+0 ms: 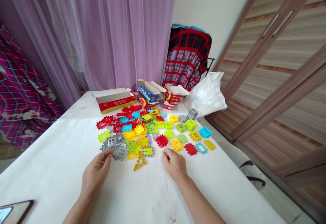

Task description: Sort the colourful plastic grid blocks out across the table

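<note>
My left hand (98, 169) is closed at the left front of a heap of plastic interlocking tiles. Its thumb and forefinger meet at the edge of a grey interlocking tile (120, 153). My right hand (175, 164) is curled into a loose fist low over the table, with no tile showing in it. Just beyond that fist are a red stack of tiles (162, 141) and a yellow tile with an open middle (176, 145). Between the hands lie a yellow triangular piece (140, 162) and a lime-green piece (148, 151).
Sorted tile stacks, such as a blue one (205, 132), spread to the right on the white table (142, 196). Behind the heap stand an open red box (115, 102), a blue box (147, 92) and a white plastic bag (207, 95). A phone (19, 210) lies front left.
</note>
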`<state>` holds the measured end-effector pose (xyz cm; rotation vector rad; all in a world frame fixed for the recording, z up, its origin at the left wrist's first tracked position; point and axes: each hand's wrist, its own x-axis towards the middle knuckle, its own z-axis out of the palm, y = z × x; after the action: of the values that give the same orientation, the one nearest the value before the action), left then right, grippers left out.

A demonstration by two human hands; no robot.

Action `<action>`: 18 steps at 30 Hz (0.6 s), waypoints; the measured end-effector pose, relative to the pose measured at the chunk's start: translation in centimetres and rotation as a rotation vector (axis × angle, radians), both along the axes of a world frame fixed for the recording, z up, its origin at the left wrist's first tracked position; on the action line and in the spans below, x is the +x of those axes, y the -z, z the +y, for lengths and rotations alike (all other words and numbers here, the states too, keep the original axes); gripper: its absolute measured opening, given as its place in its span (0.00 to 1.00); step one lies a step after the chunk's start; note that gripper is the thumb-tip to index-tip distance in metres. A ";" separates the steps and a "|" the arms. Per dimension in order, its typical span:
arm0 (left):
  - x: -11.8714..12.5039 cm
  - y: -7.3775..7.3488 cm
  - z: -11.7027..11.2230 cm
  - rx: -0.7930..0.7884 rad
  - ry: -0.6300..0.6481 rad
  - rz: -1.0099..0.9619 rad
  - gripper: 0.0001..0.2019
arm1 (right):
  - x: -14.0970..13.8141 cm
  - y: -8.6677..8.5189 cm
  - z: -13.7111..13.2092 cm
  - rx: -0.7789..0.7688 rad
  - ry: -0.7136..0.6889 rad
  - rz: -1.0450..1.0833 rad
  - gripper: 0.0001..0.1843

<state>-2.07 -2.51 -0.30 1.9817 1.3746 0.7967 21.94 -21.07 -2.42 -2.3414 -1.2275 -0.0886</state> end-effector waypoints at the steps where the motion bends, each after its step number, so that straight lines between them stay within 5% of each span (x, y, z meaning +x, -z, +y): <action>1: 0.0 0.0 0.0 0.001 0.004 -0.005 0.16 | 0.1 0.0 -0.1 0.048 -0.004 0.020 0.14; 7: -0.2 1.1 0.4 0.015 0.004 -0.038 0.17 | 3.4 -3.6 2.2 0.214 0.079 0.039 0.14; 12: -0.4 2.3 1.0 0.028 0.022 -0.043 0.17 | 8.4 -7.0 8.1 -0.021 0.152 -0.050 0.13; 18: -0.6 3.0 1.3 0.053 0.045 -0.073 0.17 | 10.9 -7.6 13.5 -0.313 0.196 -0.094 0.27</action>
<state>-2.66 -1.21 -3.33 1.9966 1.2744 0.8849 32.89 -7.56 5.13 -2.7551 -1.1178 -0.0767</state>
